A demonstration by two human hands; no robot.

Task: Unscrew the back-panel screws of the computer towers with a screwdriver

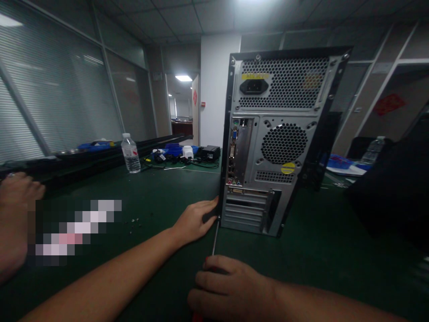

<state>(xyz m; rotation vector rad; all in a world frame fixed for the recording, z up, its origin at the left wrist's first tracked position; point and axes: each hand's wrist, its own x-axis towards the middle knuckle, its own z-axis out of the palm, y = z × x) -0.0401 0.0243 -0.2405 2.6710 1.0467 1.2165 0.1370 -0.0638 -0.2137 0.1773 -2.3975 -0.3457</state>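
Note:
A computer tower case [250, 179] stands upright on the green table, its metal back panel facing me. My left hand [194, 221] is open, thumb and fingers stretched out against the lower left side of the case; some fingertips are partly hidden at its edge. In front of the case, my right hand [231, 288] is closed around the red handle of a screwdriver [215, 239]. The thin metal shaft points up and away, and its tip meets a screw [219, 218] at the lower left corner of the back panel.
Several small screws [134, 221] lie left of my forearm. Another person's hand [20, 197] rests at the far left, beside a blurred-out patch. A water bottle [130, 154] and blue trays [174, 150] with cables stand farther back. Something dark [392, 192] takes up the right.

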